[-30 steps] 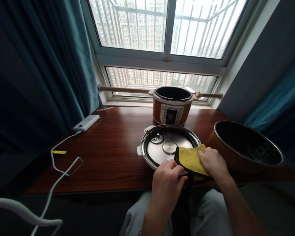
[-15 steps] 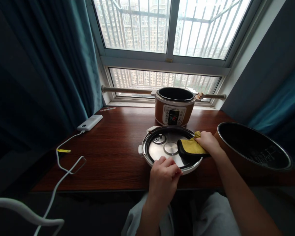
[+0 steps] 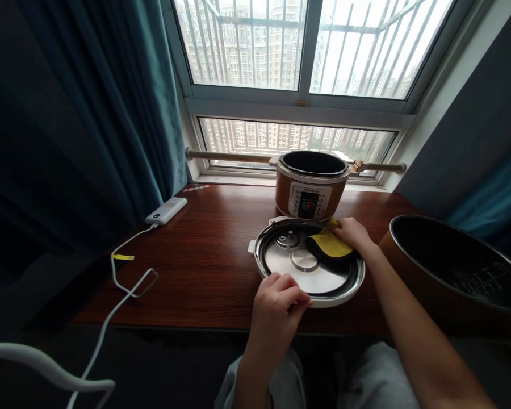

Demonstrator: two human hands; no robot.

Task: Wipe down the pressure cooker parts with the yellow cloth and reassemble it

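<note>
A round pressure cooker lid (image 3: 319, 278) lies on the table with its metallic inner side up. My left hand (image 3: 277, 298) is closed at its near edge, thumb and fingers pinching the rim. My right hand (image 3: 352, 234) grips a yellow cloth (image 3: 333, 245) with a dark border, which rests over the far right part of the lid. Some of the lid's inner face and rim is hidden beneath the cloth. Just behind the lid stands the brown electric pressure cooker (image 3: 310, 187), uncovered, its control panel facing me.
A large dark inner pot (image 3: 455, 267) stands at the right, near my right forearm. On the left are a white power bank (image 3: 166, 211) and its white cable (image 3: 111, 309), which hangs over the table's (image 3: 187, 284) front edge. A barred window lies behind.
My right hand has moved the cloth toward the far right rim of the lid. My left hand stays at the near rim. The whole view has shifted slightly.
</note>
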